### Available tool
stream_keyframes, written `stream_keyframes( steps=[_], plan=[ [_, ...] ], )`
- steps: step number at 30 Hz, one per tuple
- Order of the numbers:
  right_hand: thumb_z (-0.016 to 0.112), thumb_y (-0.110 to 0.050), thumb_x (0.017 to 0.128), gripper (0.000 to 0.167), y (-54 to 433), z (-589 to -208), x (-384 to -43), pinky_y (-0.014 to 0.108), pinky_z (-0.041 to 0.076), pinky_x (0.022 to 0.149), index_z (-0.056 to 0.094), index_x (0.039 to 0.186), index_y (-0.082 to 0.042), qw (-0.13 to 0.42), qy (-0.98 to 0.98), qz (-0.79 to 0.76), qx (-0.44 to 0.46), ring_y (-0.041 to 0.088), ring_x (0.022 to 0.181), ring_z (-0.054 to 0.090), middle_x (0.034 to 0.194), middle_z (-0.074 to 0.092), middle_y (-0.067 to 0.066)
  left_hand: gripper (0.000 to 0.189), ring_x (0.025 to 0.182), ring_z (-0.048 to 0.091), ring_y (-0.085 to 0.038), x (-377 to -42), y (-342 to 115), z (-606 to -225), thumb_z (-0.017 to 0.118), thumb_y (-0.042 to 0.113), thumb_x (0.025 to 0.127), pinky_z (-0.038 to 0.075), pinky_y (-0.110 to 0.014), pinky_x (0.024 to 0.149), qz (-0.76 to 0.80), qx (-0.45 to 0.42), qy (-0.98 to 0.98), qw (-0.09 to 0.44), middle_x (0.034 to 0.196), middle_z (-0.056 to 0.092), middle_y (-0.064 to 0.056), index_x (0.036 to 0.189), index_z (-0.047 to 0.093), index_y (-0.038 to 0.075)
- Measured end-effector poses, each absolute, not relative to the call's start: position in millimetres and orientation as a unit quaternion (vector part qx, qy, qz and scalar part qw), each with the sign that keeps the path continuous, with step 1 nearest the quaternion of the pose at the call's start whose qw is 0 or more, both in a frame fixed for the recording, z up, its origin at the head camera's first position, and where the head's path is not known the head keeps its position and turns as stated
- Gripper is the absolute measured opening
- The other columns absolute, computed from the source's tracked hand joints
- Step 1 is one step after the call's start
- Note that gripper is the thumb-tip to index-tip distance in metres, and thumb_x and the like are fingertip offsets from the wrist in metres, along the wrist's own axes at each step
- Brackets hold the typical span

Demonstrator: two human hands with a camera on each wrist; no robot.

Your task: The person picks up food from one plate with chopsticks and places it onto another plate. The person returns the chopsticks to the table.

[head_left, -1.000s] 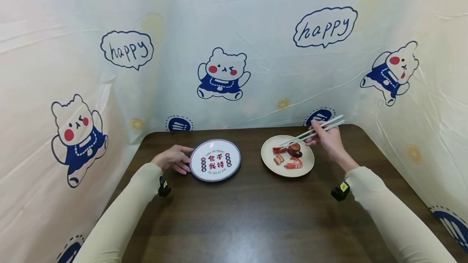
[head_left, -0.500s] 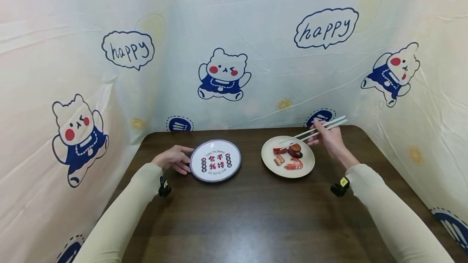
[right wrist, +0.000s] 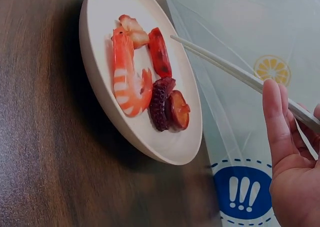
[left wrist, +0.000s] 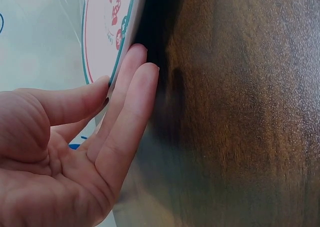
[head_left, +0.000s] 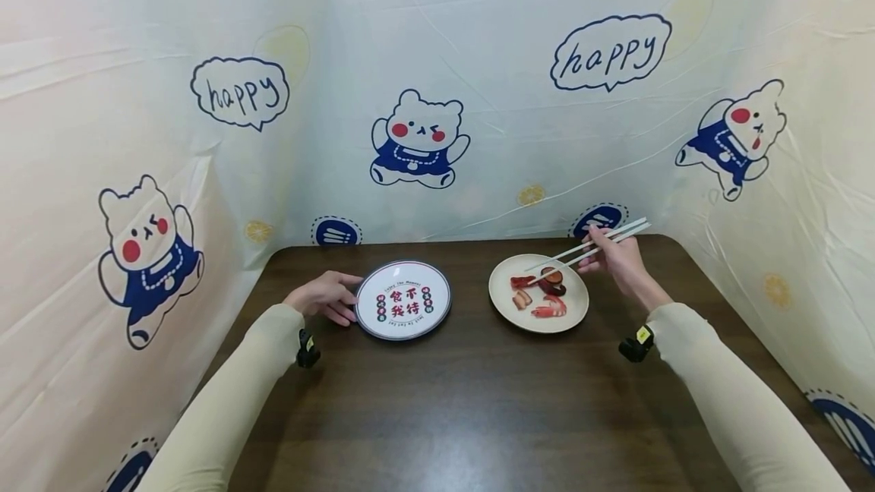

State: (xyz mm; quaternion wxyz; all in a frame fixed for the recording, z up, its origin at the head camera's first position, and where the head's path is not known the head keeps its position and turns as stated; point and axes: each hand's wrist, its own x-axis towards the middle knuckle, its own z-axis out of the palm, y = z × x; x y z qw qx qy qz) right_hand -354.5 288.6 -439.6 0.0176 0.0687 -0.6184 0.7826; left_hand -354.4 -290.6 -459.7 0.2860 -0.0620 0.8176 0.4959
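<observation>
My left hand (head_left: 326, 298) pinches the left rim of a white plate (head_left: 403, 329) with a blue edge and red characters; the left wrist view shows the thumb at the rim and fingertips (left wrist: 142, 79) beneath. My right hand (head_left: 618, 264) holds a pair of pale chopsticks (head_left: 625, 232), tips parted above a cream plate (head_left: 504, 311). On that plate lie a shrimp (right wrist: 125, 82), a red strip (right wrist: 160, 54), a pale pinkish piece (right wrist: 134, 32), a dark purple tentacle-like piece (right wrist: 160, 107) and a round brown piece (right wrist: 180, 112). Nothing visible is between the chopsticks.
Both plates stand toward the back of a dark wooden table (head_left: 437, 401), with a gap between them. A pale printed cloth (head_left: 424, 36) encloses the back and sides. A small black camera sits on each wrist, left (head_left: 307, 349) and right (head_left: 637, 344).
The chopstick tips have spread apart over the red strip and brown piece. My left hand, both plates and the food keep their places.
</observation>
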Motion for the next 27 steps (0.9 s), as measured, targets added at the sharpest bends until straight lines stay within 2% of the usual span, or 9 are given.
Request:
stream_keyframes(
  steps=[5, 8, 12, 22, 27],
  plan=[
    [0.052, -0.016, 0.112, 0.033, 290, -441, -356, 0.04, 0.066, 0.063, 0.056, 0.106, 0.016, 0.012, -0.629, 0.774, 0.069, 0.02, 0.06, 0.072, 0.078, 0.067, 0.009, 0.065, 0.079, 0.076, -0.03, -354, -291, -460, 0.063, 0.003, 0.104, 0.066, -0.042, 0.076, 0.493, -0.062, 0.82, 0.285, 0.107, 0.068, -0.024, 0.163, 0.035, 0.002],
    [0.053, -0.018, 0.112, 0.03, 290, -443, -359, 0.039, 0.066, 0.063, 0.062, 0.101, 0.009, 0.005, -0.633, 0.771, 0.07, 0.02, 0.061, 0.072, 0.079, 0.068, 0.009, 0.065, 0.079, 0.076, -0.03, -353, -291, -460, 0.063, 0.003, 0.104, 0.066, -0.042, 0.076, 0.494, -0.062, 0.819, 0.285, 0.107, 0.069, -0.024, 0.163, 0.036, 0.002],
    [0.055, -0.02, 0.112, 0.03, 289, -447, -361, 0.037, 0.066, 0.061, 0.064, 0.1, 0.006, 0.001, -0.637, 0.768, 0.065, 0.019, 0.06, 0.072, 0.078, 0.068, 0.007, 0.065, 0.079, 0.076, -0.03, -354, -292, -460, 0.063, 0.003, 0.104, 0.066, -0.042, 0.076, 0.496, -0.062, 0.818, 0.285, 0.106, 0.069, -0.024, 0.163, 0.036, 0.002],
    [0.051, -0.02, 0.113, 0.038, 286, -450, -364, 0.04, 0.066, 0.063, 0.053, 0.111, 0.018, -0.007, -0.65, 0.758, 0.061, 0.019, 0.06, 0.072, 0.079, 0.069, 0.007, 0.065, 0.078, 0.076, -0.029, -354, -291, -460, 0.062, 0.003, 0.104, 0.066, -0.042, 0.077, 0.495, -0.064, 0.817, 0.287, 0.109, 0.068, -0.024, 0.163, 0.036, 0.003],
    [0.053, -0.022, 0.112, 0.038, 286, -453, -365, 0.037, 0.066, 0.062, 0.056, 0.109, 0.016, -0.004, -0.652, 0.756, 0.056, 0.018, 0.06, 0.072, 0.079, 0.068, 0.008, 0.065, 0.078, 0.076, -0.029, -354, -291, -460, 0.062, 0.003, 0.104, 0.066, -0.042, 0.076, 0.496, -0.063, 0.817, 0.287, 0.109, 0.068, -0.024, 0.163, 0.036, 0.003]
  ],
)
